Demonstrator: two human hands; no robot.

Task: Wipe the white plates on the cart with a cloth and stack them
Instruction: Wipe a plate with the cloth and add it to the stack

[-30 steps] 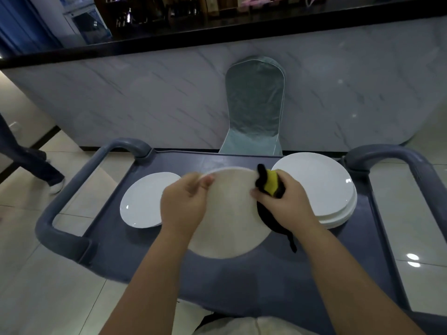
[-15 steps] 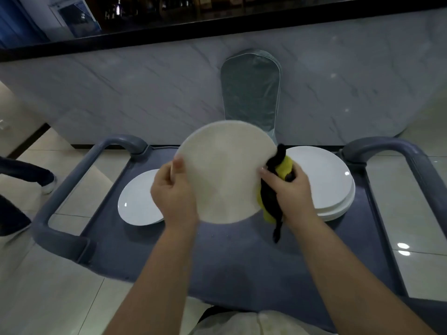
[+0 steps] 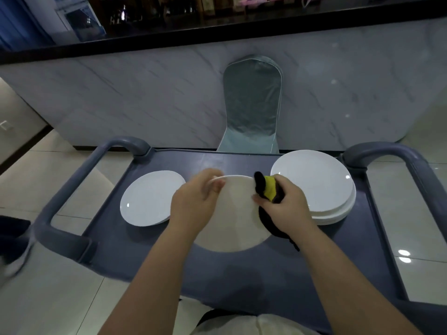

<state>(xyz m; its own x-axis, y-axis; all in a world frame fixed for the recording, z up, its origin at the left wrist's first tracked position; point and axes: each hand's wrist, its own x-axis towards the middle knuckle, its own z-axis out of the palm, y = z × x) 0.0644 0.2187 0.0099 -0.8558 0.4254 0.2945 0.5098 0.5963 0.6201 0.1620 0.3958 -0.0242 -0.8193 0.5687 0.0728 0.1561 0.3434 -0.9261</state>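
Both hands grip 1 round white plate (image 3: 233, 218) held over the middle of the grey plastic cart (image 3: 242, 274): the left hand (image 3: 193, 204) clasps its far-left rim, the right hand (image 3: 283, 206) presses a bunched black-and-yellow cloth (image 3: 267, 189) against its right edge. Right of it, touching nothing held, sits a stack of white plates (image 3: 314, 184). Left of it lies 1 single white plate (image 3: 150, 198) flat on the cart.

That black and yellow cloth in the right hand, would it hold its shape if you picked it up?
Probably not. The cloth bunches in the right hand and a strand dangles below the held plate, so it looks floppy. Likely light too.
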